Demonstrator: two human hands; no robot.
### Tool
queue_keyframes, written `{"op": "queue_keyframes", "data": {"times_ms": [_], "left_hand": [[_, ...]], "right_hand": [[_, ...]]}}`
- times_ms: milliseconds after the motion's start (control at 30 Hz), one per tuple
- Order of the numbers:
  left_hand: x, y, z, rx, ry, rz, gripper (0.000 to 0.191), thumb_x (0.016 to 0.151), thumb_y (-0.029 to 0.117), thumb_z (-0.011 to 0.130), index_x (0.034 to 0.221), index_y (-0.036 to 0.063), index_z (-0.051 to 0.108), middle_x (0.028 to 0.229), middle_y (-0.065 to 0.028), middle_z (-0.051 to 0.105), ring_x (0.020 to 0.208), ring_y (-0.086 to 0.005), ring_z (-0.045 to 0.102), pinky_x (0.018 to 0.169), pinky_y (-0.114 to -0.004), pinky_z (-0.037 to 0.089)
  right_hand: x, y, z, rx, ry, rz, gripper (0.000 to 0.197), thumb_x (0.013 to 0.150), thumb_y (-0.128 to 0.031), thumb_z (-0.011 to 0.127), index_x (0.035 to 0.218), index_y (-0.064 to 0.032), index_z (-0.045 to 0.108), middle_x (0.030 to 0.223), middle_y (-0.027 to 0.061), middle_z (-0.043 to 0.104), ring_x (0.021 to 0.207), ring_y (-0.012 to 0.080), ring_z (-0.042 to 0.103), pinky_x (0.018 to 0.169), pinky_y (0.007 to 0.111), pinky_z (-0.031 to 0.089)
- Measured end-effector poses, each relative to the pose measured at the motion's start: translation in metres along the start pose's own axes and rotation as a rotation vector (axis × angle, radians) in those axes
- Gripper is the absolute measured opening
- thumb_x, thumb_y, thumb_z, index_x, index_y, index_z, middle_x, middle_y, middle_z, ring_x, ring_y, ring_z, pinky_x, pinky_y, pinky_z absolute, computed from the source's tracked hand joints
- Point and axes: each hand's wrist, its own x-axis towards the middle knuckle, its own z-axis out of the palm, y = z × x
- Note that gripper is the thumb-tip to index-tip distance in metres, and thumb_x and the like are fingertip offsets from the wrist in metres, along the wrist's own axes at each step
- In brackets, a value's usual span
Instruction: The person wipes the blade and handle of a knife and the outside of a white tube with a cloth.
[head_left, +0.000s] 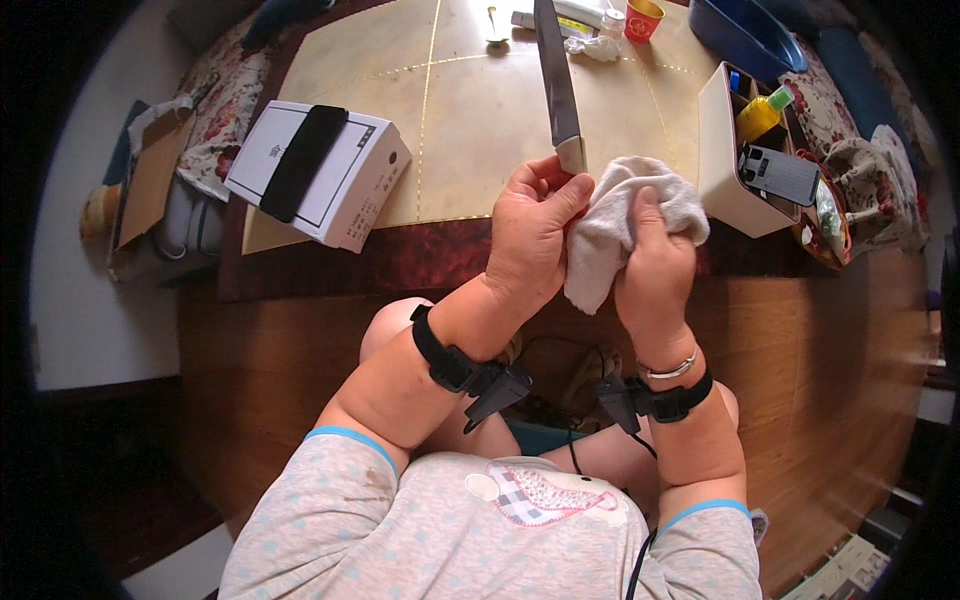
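Note:
Above the near edge of the table, my left hand (534, 225) grips a long dark-bladed knife (559, 82) by its pale handle, the blade pointing away from me. To its right, my right hand (658, 270) holds a crumpled off-white cloth (611, 217), thumb on top. The cloth lies close beside the knife's handle and my left fingers; whether it touches the handle is hard to tell. The blade itself is bare of the cloth.
A white box (330, 172) with a black phone-like object (306, 163) on top stands left on the table (480, 150). At right is an organizer bin (724, 165) with a yellow bottle (761, 116). A red paper cup (643, 21) and blue basin (742, 37) stand farther back.

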Motion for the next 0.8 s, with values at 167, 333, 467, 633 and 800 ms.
{"op": "queue_keyframes", "data": {"times_ms": [167,333,467,633,800], "left_hand": [[0.000,0.001,0.005,0.245,0.037,0.093,0.035,0.089,0.002,0.068,0.120,-0.0007,0.050,0.097,-0.0048,0.060,0.083,-0.0113,0.059,0.078,-0.025,0.052],[0.003,-0.011,-0.003,0.396,-0.054,0.231,0.020,0.094,0.008,0.064,0.110,-0.0018,0.059,0.103,-0.0042,0.062,0.089,-0.0113,0.060,0.082,-0.024,0.051],[-0.004,-0.014,0.004,0.285,-0.121,0.202,0.017,0.100,0.011,0.054,0.105,-0.0008,0.065,0.112,-0.0063,0.060,0.100,-0.0131,0.057,0.089,-0.025,0.048],[-0.003,-0.013,0.000,0.759,-0.184,0.490,0.022,0.100,0.014,0.054,0.107,-0.0034,0.065,0.125,-0.0098,0.052,0.113,-0.0172,0.052,0.098,-0.028,0.043],[-0.009,-0.018,0.000,0.726,-0.309,0.298,0.070,0.096,0.031,0.062,0.148,-0.0018,0.027,0.136,-0.0164,0.044,0.124,-0.0216,0.046,0.106,-0.032,0.037]], "right_hand": [[0.001,-0.019,0.000,0.179,-0.150,0.241,0.027,0.102,-0.023,0.053,0.113,0.0002,0.061,0.104,0.0024,0.063,0.094,0.0090,0.058,0.082,0.024,0.048],[-0.006,-0.002,0.001,0.093,-0.359,0.288,0.043,0.099,-0.040,0.055,0.119,-0.0013,0.058,0.106,-0.0005,0.060,0.093,0.0064,0.054,0.080,0.023,0.046],[0.000,0.015,-0.001,0.136,-0.321,0.179,0.034,0.100,-0.028,0.057,0.123,-0.0034,0.056,0.111,-0.0007,0.059,0.097,0.0064,0.054,0.082,0.024,0.047],[0.004,0.015,0.000,0.193,-0.225,0.122,0.024,0.099,-0.011,0.058,0.121,-0.0026,0.055,0.107,0.0007,0.061,0.094,0.0074,0.057,0.082,0.023,0.050],[0.011,-0.005,-0.007,0.229,-0.177,0.066,0.025,0.099,-0.016,0.057,0.119,-0.0014,0.053,0.093,0.0042,0.062,0.080,0.0104,0.060,0.072,0.024,0.052]]}}
